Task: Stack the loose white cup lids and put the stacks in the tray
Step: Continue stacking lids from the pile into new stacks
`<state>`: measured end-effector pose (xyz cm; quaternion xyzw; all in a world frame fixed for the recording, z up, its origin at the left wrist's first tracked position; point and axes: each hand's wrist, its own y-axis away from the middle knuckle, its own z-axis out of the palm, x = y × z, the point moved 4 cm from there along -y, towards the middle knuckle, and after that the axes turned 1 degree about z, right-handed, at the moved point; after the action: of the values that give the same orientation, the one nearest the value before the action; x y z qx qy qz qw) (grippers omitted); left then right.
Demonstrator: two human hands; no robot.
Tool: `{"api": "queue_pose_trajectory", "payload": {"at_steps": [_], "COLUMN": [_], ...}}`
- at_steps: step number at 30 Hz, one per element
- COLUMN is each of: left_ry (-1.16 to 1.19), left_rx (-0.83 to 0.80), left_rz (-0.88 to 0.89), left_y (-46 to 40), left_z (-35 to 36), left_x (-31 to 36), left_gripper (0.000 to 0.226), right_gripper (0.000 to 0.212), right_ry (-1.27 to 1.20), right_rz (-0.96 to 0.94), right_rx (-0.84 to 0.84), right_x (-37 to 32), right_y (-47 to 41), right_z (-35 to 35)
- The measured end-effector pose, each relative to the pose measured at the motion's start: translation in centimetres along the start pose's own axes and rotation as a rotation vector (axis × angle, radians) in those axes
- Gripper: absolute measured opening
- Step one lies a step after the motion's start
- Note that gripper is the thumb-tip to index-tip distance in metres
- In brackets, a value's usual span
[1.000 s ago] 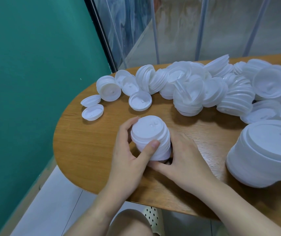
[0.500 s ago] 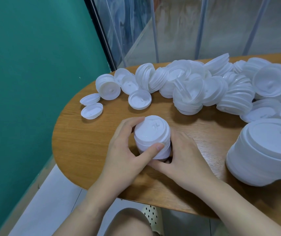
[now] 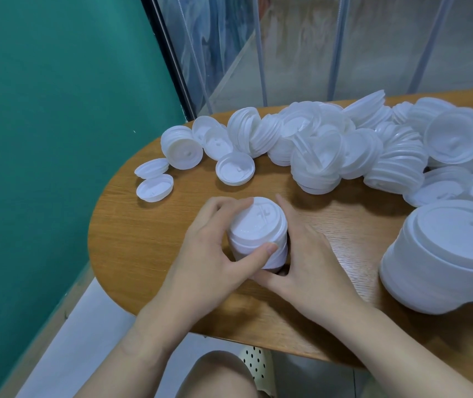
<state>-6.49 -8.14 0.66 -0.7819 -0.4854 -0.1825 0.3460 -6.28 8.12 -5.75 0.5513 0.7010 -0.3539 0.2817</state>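
A short stack of white cup lids [image 3: 258, 229] stands upright on the wooden table [image 3: 132, 237], near its front edge. My left hand [image 3: 212, 254] wraps around the stack's left side, thumb across its front and fingers over its far rim. My right hand [image 3: 310, 254] cups the right side and base of the same stack. Behind it a long heap of loose lids [image 3: 330, 147] runs across the far side of the table. No tray is in view.
A tall lid stack [image 3: 442, 254] rises close to the camera at the right. Three single lids [image 3: 155, 186] [image 3: 151, 167] [image 3: 234, 168] lie apart at the left end. A teal wall [image 3: 57, 139] borders the table's rounded left end. My knee [image 3: 218, 374] shows below the table edge.
Both hands have closed in tighter around the stack, the left fingers sliding over its far rim. The stack has straightened up slightly and stays in the same spot.
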Motion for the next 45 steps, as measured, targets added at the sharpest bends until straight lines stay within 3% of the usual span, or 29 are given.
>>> {"api": "queue_pose_trajectory", "payload": {"at_steps": [4,10,17,21,28,31,34,38,45], "left_ry": [0.002,0.001,0.066,0.081,-0.538,-0.767,-0.795,-0.793,-0.857], "left_rx": [-0.014,-0.058,-0.057,-0.119,0.207,0.254,0.205,0.189,0.206], "left_rz": [0.0,0.005,-0.055,-0.1,-0.152,-0.283,-0.444,-0.521,-0.522], "left_y": [0.1,-0.1,0.4,0.7,-1.4,-3.3,-4.0,-5.0,-6.2], "left_z": [0.0,0.0,0.5,0.0,-3.8,-4.8,-4.9,-4.8,-4.9], "left_x": [-0.3,-0.2,-0.8,-1.8,-7.0,-11.0,-14.3,-16.3,-16.8], "left_gripper": [0.066,0.059,0.061,0.062,0.062,0.059,0.071,0.075,0.061], "right_gripper": [0.09,0.12,0.104,0.118,0.13,0.123,0.109,0.082,0.08], "right_ry": [-0.03,-0.035,-0.066,-0.043,-0.022,-0.017,-0.007,0.031,0.028], "right_rz": [-0.036,-0.035,-0.041,0.0,0.077,0.073,0.047,0.019,0.017], "right_rx": [0.018,0.025,0.02,0.031,0.005,0.004,0.001,0.03,0.039], "right_x": [-0.3,-0.5,-0.4,-0.2,0.4,0.4,0.3,0.0,0.1], "right_y": [0.0,0.2,0.1,0.2,0.1,0.0,-0.1,0.1,0.1], "right_z": [-0.3,-0.1,-0.4,-0.3,-0.1,-0.1,-0.1,-0.4,-0.3]}}
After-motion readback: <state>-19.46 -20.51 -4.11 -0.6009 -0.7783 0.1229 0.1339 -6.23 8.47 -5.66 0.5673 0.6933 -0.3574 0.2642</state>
